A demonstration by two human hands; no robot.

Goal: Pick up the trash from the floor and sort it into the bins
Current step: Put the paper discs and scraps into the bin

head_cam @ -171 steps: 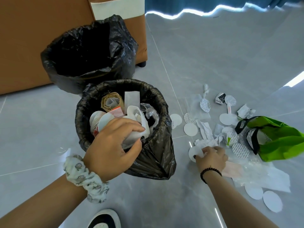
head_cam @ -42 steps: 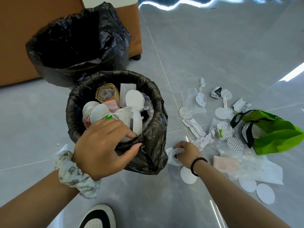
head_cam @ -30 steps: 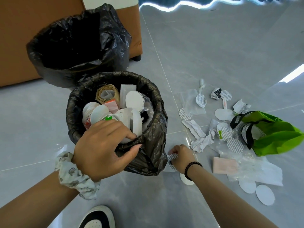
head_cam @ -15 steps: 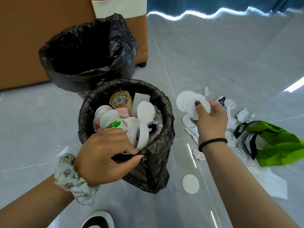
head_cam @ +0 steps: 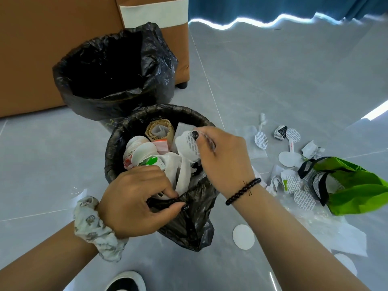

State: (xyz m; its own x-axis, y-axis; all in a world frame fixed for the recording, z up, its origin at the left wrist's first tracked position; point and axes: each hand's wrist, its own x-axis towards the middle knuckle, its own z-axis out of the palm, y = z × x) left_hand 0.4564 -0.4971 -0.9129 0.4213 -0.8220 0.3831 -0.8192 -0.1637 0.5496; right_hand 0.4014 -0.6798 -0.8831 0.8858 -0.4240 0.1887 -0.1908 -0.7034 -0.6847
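Near bin [head_cam: 117, 143] is pretty much stuffed, right hand [head_cam: 224, 162] pinching round seals [head_cam: 188, 147] over it, left hand [head_cam: 134, 198] gripping its liner [head_cam: 189, 219], but plenty of trash [head_cam: 294, 181] still litters the floor [head_cam: 273, 80] at right.

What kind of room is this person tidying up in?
Probably an indoor living space or office lounge. A glossy grey tiled floor runs to a blue curtain with daylight leaking under it, and a brown upholstered piece of furniture stands behind two bins lined with black bags.
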